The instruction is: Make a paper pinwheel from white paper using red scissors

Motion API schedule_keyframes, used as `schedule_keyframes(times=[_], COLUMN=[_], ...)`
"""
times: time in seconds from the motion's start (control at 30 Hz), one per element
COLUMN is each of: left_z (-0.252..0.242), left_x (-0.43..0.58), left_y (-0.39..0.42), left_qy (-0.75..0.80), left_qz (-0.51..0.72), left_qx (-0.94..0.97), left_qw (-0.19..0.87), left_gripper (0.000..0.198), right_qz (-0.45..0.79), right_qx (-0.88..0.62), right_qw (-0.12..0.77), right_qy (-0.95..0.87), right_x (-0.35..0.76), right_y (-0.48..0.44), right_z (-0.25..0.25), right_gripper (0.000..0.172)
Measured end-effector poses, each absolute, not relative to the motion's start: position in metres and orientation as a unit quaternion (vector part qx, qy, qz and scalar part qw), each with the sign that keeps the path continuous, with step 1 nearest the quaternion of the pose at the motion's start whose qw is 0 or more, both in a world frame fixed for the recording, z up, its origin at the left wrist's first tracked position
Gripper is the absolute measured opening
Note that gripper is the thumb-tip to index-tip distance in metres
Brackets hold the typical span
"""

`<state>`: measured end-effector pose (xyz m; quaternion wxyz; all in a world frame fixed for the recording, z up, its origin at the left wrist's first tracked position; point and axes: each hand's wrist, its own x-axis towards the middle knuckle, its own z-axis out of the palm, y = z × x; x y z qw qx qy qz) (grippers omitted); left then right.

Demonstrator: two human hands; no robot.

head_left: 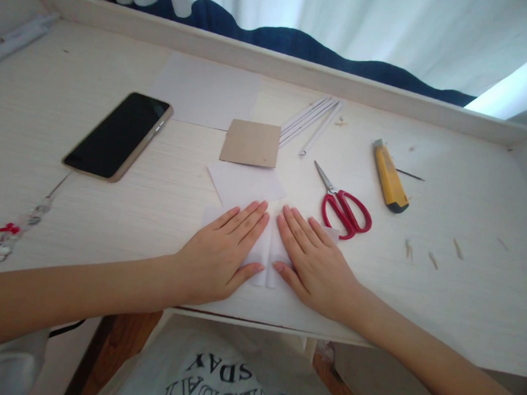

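Note:
My left hand and my right hand lie flat side by side on a folded white sheet of paper near the front edge of the pale wooden table. All fingers are stretched out and pressed down on the paper. A crease or gap runs between the two hands. Neither hand holds anything. Another white paper piece lies just beyond my fingertips.
Red-handled scissors lie right of my right hand. A yellow utility knife sits further right. A brown cardboard square, rolled white paper sticks, a larger white sheet and a black phone lie behind.

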<state>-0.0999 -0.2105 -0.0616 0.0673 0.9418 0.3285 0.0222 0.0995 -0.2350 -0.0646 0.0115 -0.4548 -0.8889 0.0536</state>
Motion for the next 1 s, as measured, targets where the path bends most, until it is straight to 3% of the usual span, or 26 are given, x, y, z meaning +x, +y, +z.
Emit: schedule_keyframes(times=[1.0], left_z=[-0.0622], left_x=[-0.106], left_y=[-0.2153], left_qy=[0.348], left_qz=[0.008], left_qx=[0.937], left_qw=[0.039], left_gripper=[0.06], right_qz=[0.037], right_qx=[-0.474], right_qw=[0.001], right_qy=[-0.88], right_x=[0.1071], right_y=[-0.2394], right_z=[-0.0646], right_gripper=[0.062])
